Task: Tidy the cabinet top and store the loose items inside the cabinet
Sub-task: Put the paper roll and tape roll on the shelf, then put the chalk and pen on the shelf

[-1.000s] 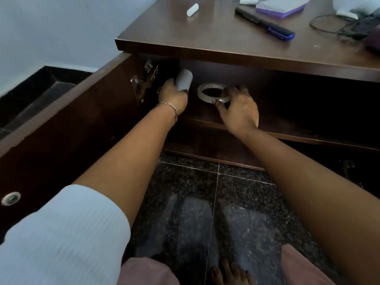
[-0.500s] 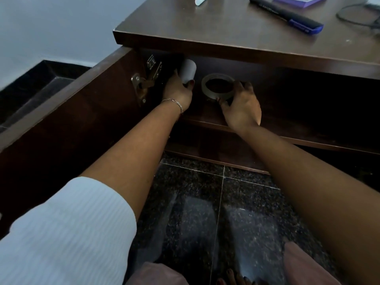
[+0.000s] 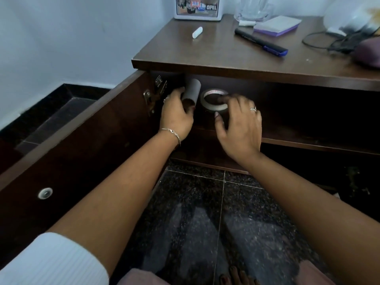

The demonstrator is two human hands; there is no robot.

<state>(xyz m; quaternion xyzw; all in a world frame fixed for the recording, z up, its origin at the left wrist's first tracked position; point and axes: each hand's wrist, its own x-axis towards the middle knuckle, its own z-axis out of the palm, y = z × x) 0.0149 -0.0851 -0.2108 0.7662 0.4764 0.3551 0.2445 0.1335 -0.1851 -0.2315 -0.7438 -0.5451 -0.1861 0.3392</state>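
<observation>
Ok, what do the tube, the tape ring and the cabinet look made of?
Tube: matte grey, hollow with a dark inside, probably cardboard. Tape ring: pale, slightly translucent band, likely plastic adhesive tape. Cabinet: dark brown wood or wood-look laminate, semi-gloss, its top faintly reflecting light.
</observation>
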